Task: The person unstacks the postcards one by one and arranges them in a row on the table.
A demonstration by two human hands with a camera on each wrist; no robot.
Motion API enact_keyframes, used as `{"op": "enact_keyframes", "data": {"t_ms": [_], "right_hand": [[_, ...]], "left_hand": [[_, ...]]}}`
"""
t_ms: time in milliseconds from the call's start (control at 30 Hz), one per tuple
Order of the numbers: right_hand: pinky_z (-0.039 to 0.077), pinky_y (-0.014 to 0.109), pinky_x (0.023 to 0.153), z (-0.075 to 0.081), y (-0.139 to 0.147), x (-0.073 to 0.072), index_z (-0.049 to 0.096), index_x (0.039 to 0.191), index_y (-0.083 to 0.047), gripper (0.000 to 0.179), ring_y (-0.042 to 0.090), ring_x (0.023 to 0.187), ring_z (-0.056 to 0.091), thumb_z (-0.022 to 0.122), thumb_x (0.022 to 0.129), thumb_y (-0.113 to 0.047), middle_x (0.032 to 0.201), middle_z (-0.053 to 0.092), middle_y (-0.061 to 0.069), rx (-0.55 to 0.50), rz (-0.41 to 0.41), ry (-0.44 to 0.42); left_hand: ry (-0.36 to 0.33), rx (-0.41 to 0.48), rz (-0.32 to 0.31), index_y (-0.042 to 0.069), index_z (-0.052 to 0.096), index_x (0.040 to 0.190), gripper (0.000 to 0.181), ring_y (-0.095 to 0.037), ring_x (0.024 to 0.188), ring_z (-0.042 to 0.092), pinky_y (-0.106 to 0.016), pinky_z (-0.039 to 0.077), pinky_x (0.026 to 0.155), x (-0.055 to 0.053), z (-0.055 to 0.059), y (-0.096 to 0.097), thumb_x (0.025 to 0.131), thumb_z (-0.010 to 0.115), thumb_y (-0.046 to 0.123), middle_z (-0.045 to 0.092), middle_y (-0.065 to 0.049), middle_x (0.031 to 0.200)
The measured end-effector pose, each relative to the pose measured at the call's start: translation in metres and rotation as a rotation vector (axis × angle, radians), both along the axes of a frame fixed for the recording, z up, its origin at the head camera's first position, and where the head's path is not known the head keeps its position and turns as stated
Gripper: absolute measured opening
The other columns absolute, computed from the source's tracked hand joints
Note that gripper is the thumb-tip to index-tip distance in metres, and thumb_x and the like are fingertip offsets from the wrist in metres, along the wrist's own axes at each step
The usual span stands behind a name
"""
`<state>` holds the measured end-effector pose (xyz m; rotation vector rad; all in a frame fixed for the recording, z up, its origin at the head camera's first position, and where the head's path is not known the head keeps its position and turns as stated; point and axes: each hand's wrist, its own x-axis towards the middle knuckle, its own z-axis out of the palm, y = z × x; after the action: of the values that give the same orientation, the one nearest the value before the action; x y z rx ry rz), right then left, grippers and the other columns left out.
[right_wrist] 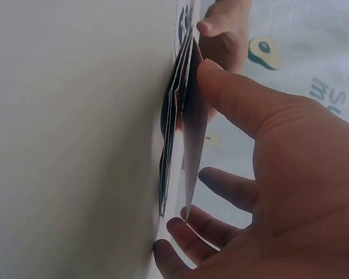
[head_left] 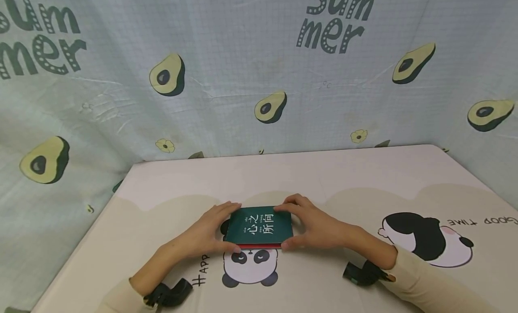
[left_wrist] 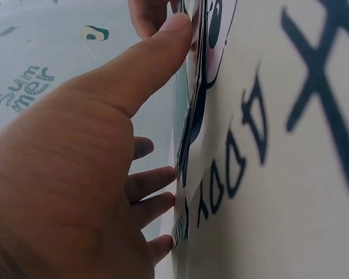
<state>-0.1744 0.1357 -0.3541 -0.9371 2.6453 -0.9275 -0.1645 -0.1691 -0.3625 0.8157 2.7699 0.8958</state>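
A small dark green booklet (head_left: 259,237) with white Chinese characters and a red near edge lies on the table, over a printed panda. My left hand (head_left: 204,234) holds its left end, thumb at the near corner and fingers toward the far corner. At the right end, my right hand (head_left: 313,225) holds it the same way, its index finger over the far top edge. The right wrist view shows the booklet's cover (right_wrist: 193,133) standing slightly apart from the layers beneath. Seen from the left wrist, the thumb (left_wrist: 163,55) touches the booklet's edge.
The pale tablecloth (head_left: 170,178) carries printed pandas (head_left: 430,241) and lettering. Behind the table hangs a light curtain (head_left: 218,119) with avocados and the word "summer". A black wrist device (head_left: 170,295) sits on each forearm.
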Motion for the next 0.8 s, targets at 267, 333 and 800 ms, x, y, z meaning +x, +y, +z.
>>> {"op": "enact_keyframes", "data": {"t_ms": [267, 333, 800], "right_hand": [[0.036, 0.045, 0.104, 0.002, -0.003, -0.001, 0.048, 0.14, -0.023, 0.08, 0.022, 0.126, 0.036, 0.08, 0.072, -0.05, 0.137, 0.034, -0.004, -0.026, -0.007, 0.016], [0.037, 0.044, 0.104, 0.002, -0.003, -0.001, 0.047, 0.14, -0.023, 0.081, 0.021, 0.126, 0.036, 0.08, 0.072, -0.051, 0.137, 0.034, -0.005, -0.033, -0.008, 0.023], [0.048, 0.04, 0.094, 0.012, -0.006, -0.003, 0.041, 0.144, -0.028, 0.078, 0.025, 0.135, 0.029, 0.076, 0.077, -0.048, 0.148, 0.027, 0.001, -0.062, 0.006, 0.068]], "left_hand": [[0.005, 0.061, 0.027, 0.017, 0.034, 0.149, 0.101, -0.029, 0.13, 0.038, -0.054, 0.033, 0.105, -0.001, 0.0, -0.002, 0.066, 0.086, 0.043, 0.041, -0.008, 0.145], [0.013, 0.064, 0.028, 0.017, 0.034, 0.149, 0.101, -0.028, 0.129, 0.039, -0.053, 0.034, 0.104, -0.001, 0.0, -0.002, 0.066, 0.086, 0.042, 0.041, -0.008, 0.144], [0.104, 0.172, 0.023, 0.014, 0.045, 0.132, 0.079, -0.029, 0.132, 0.039, -0.052, 0.034, 0.105, -0.006, 0.025, -0.017, 0.067, 0.088, 0.028, 0.046, -0.004, 0.141]]}}
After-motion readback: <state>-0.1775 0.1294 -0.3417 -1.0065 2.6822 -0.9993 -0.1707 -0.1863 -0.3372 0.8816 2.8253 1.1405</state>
